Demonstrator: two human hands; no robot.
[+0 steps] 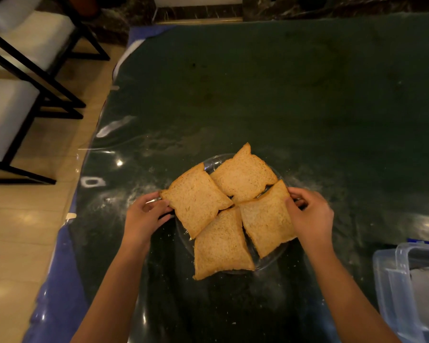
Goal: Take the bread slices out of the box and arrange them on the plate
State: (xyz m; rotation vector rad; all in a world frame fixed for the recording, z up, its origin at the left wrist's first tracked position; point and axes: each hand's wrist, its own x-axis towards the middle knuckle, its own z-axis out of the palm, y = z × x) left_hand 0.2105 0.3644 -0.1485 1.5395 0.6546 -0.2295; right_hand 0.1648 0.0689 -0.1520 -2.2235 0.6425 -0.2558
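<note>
Several brown bread slices lie in a pinwheel on a clear glass plate: a left slice, a back slice, a right slice and a front slice. Their outer corners hang over the rim. My left hand is closed on the plate's left rim, fingertips touching the left slice's corner. My right hand is closed on the right rim, beside the right slice's corner. The clear plastic box stands at the lower right, cut off by the frame edge; no bread shows in it.
The plate rests on a dark green glossy table dusted with crumbs. The table's left edge, with blue cloth under it, runs down beside a wooden floor. White-cushioned black-framed chairs stand at the far left.
</note>
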